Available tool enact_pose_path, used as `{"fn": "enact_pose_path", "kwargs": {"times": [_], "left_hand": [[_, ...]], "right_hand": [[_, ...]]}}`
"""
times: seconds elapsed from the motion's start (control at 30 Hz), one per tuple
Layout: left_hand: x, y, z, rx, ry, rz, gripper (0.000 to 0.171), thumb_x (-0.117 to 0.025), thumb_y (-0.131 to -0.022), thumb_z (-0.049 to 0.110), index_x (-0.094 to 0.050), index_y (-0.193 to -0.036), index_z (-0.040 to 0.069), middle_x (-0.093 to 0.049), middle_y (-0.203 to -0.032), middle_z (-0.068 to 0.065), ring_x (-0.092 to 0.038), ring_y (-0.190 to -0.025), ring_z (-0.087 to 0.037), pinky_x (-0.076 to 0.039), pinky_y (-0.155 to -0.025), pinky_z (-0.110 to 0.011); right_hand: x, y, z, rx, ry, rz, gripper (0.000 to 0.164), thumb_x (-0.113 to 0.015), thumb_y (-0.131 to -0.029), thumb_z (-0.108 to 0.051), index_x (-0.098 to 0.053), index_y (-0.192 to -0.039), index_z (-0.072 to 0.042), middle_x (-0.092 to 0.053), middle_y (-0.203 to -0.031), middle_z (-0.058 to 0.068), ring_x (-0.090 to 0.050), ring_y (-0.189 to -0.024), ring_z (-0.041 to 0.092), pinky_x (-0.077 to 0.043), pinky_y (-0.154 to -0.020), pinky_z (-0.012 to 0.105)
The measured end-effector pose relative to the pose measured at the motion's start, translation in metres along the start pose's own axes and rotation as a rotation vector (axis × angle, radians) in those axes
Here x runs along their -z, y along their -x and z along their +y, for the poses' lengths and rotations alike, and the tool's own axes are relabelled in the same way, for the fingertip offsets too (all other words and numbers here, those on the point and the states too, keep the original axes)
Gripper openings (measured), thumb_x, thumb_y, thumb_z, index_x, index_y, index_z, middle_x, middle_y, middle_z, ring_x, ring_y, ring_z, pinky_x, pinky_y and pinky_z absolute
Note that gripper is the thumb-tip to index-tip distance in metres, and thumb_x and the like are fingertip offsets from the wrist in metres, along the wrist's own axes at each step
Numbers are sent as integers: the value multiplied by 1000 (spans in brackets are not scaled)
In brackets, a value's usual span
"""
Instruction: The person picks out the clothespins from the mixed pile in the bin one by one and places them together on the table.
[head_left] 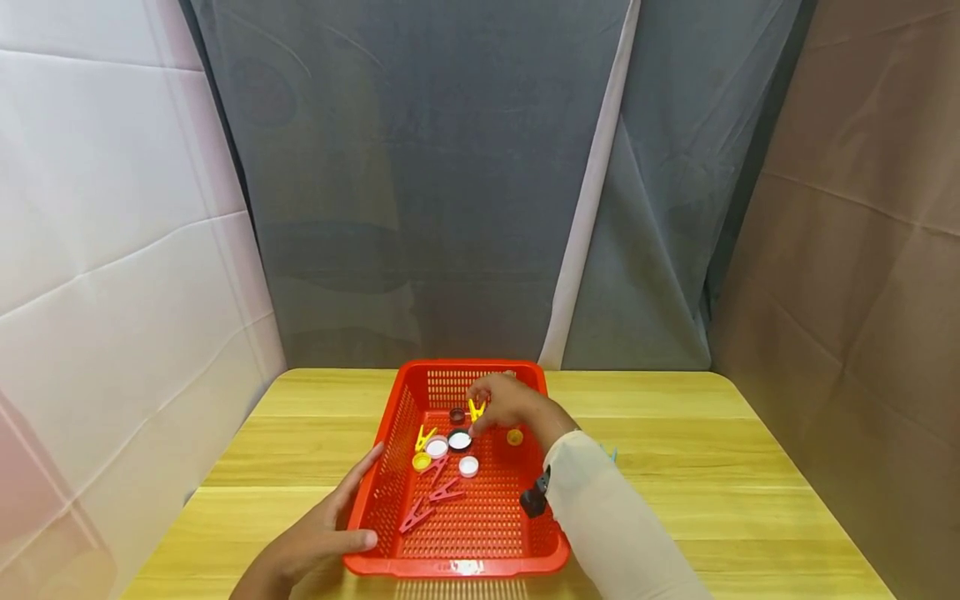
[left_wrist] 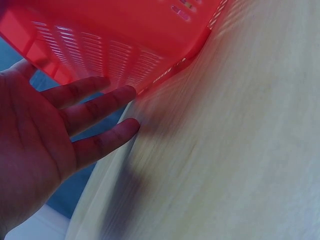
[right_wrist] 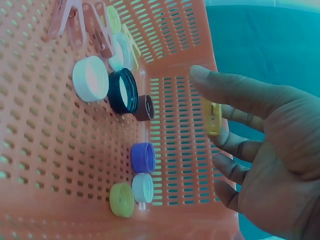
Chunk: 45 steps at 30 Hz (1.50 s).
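Observation:
A red plastic basket (head_left: 405,569) with slotted walls stands on the wooden table. Over its far end, my right hand (head_left: 513,402) pinches a yellow clothespin (right_wrist: 213,118) between thumb and fingers, above the basket floor. My left hand (head_left: 318,529) rests against the basket's left side, its fingers fairly straight and spread along the outer wall. Inside, pink clothespins (head_left: 447,492) lie toward the near left, with another yellow clothespin (head_left: 424,437) by the left wall. Bottle caps lie around them: a white cap (head_left: 468,467), a black-rimmed cap (head_left: 460,440) and a yellow cap (head_left: 422,461).
The right wrist view also shows a purple cap (right_wrist: 143,157), a pale blue cap (right_wrist: 143,188) and a brown cap (right_wrist: 145,108) near the far wall. A small blue object (head_left: 612,455) sits right of the basket, partly behind the right sleeve. Cloth curtains (head_left: 480,183) surround the table.

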<state>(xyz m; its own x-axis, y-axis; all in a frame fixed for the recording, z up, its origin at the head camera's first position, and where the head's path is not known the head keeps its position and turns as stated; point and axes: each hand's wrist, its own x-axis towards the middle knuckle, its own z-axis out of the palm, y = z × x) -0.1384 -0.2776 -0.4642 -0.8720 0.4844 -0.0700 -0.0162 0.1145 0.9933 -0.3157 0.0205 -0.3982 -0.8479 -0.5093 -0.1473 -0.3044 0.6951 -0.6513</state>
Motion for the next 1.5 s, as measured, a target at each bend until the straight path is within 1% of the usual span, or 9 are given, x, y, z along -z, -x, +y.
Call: {"fn": "enact_pose_path", "kwargs": {"times": [0.2,0.4,0.67,0.8,0.87,1.0,1.17,1.33,1.5], "left_hand": [[1,1,-2,12,-1,16,99,-64,-90,9,0,-157,43,3,-165,-16,-30,-140,-46,-53,-97,-33],[0,1,0,10,-9,24,98,-64,-90,9,0,-158,42,4,-165,-14,-26,-141,-47,-51,-98,-32],[-2,1,2,-8,5,0,98,-63,-91,9,1,-158,40,4,-165,-18,-32,-139,-46,-53,-98,-34],[-1,0,2,-16,-12,-2,99,-64,-91,10,2,-158,40,4,-165,-18,-30,-139,-47,-52,-97,-32],[-1,0,1,-24,-12,-9,99,-63,-91,9,2,-158,40,4,-165,-18,-30,-139,-47,-52,-98,-33],[-2,-1,0,-20,-8,-10,98,-63,-91,9,1,-158,40,3,-164,-18,-33,-138,-46,-53,-97,-34],[0,-1,0,-12,3,-13,98,-64,-91,8,1,-157,42,2,-164,-18,-35,-136,-45,-55,-97,-36],[3,-1,-1,-24,15,-24,98,-63,-91,7,2,-158,41,3,-164,-20,-35,-136,-46,-55,-97,-38],[2,-1,2,-20,23,-12,98,-63,-91,7,0,-158,40,1,-163,-21,-38,-135,-45,-56,-95,-40]], "right_hand": [[6,3,-1,13,-48,23,49,-88,-73,-22,-71,-119,-20,-63,-120,3,-46,-116,26,-53,-95,43],[19,9,-7,78,-82,71,51,-89,-72,-31,-71,-119,-24,-61,-130,-1,-40,-134,28,-47,-106,51],[44,29,-14,151,-183,167,45,-89,-71,-36,-74,-112,-24,-61,-113,-3,-54,-110,23,-58,-89,38],[57,40,-8,196,-221,207,45,-88,-73,-35,-73,-113,-22,-61,-113,3,-52,-109,24,-58,-87,36],[64,47,-4,216,-245,236,45,-88,-73,-34,-73,-113,-20,-61,-112,4,-52,-109,28,-58,-87,39],[76,64,7,253,-219,309,46,-86,-75,-37,-72,-116,-21,-61,-112,1,-51,-113,29,-53,-95,49],[82,83,21,272,-180,354,47,-82,-78,-41,-69,-120,-24,-60,-120,-1,-47,-121,24,-44,-104,59],[76,100,33,309,-152,365,49,-78,-82,-45,-65,-126,-26,-57,-123,-2,-46,-124,28,-41,-107,63],[70,115,42,325,-132,371,47,-76,-85,-39,-61,-129,-30,-56,-123,-7,-46,-120,26,-42,-102,56]]}}
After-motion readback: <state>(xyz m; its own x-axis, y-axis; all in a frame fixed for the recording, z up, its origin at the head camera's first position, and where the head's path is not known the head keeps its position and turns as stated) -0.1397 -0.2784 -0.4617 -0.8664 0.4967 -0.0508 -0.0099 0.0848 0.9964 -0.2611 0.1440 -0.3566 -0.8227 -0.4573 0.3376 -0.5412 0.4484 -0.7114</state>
